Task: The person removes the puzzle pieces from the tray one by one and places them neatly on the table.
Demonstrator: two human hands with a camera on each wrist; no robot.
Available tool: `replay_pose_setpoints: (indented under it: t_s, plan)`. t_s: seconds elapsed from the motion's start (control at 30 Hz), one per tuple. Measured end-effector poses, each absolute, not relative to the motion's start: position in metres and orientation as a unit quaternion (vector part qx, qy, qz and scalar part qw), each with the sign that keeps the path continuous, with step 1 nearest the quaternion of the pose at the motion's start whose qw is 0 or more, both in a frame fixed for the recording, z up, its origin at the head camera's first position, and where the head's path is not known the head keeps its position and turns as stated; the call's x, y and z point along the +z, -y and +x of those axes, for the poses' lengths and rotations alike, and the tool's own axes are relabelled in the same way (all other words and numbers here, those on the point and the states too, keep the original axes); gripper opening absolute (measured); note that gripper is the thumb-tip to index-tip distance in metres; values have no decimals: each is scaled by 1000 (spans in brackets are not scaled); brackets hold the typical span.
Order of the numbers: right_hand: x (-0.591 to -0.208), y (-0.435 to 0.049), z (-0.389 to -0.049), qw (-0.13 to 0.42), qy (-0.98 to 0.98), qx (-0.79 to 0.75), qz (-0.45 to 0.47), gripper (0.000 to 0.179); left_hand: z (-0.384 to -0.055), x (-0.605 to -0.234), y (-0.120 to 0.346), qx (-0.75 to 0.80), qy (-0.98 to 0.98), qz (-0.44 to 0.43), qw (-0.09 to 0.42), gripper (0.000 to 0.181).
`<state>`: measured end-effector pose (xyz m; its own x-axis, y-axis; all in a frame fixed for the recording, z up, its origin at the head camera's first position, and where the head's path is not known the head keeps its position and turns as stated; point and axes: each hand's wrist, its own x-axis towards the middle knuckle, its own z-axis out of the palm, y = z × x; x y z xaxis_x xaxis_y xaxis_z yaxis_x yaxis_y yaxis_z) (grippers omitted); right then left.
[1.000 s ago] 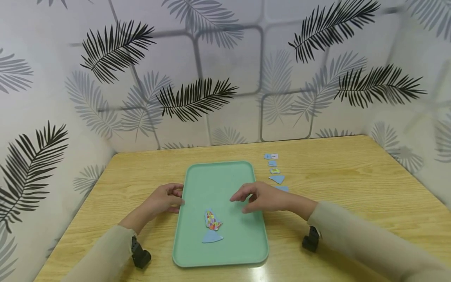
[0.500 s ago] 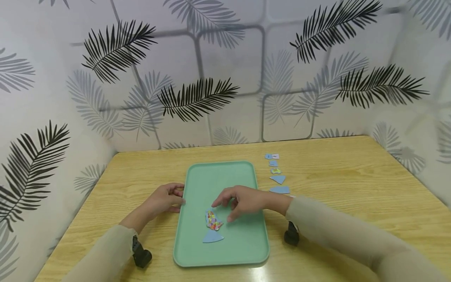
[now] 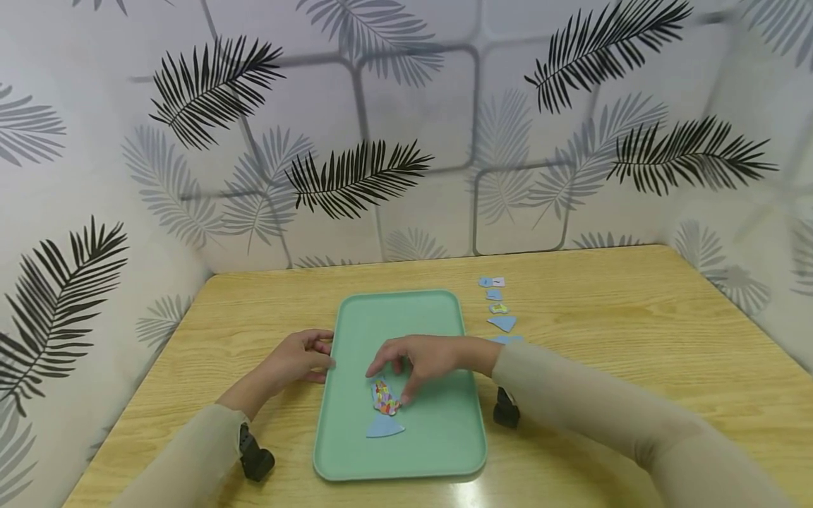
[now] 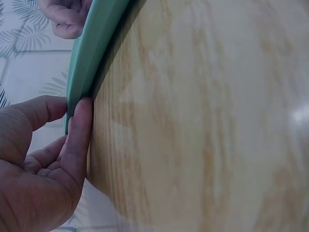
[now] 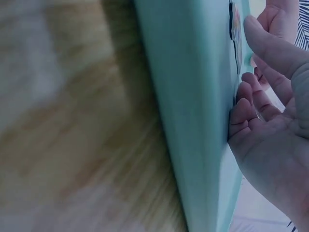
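Observation:
A green tray (image 3: 432, 437) lies on the wooden table. At its left edge my left hand (image 3: 303, 357) pinches the rim, thumb on one side and fingers on the other, as the left wrist view shows. On the tray rests a multicoloured puzzle piece (image 3: 384, 397) with a light blue edge. Just below it lies a plain blue puzzle piece (image 3: 384, 427) with a curved bottom edge. My right hand (image 3: 416, 358) is over the multicoloured piece, index fingertip by its top and thumb by its right side. In the right wrist view the other fingers (image 5: 242, 113) bend down at the tray's surface.
Several small puzzle pieces stand in a column right of the tray, among them a yellow-green piece (image 3: 498, 308) and a blue triangular piece (image 3: 503, 323). My right forearm partly covers the lowest blue piece (image 3: 506, 339). A leaf-patterned wall (image 3: 419, 212) rises behind the table.
My right hand has moved left and down, from over the tray's right side to the multicoloured puzzle piece. The left hand stays at the tray's rim; the puzzle pieces have not moved.

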<state>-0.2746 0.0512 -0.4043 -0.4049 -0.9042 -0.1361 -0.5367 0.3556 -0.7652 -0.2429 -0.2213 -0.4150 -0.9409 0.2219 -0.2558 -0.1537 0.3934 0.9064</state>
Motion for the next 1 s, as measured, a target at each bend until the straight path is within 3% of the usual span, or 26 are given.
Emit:
replay_pose_setpoints:
  t_s: [0.3, 1.0]
  plan:
    - [-400, -44, -276, 294, -778, -267, -488, 64, -244, -415, 220, 555, -814, 18, 172, 59]
    - [-402, -41, -275, 292, -783, -243, -492, 55, -243, -414, 220, 553, -815, 16, 173, 60]
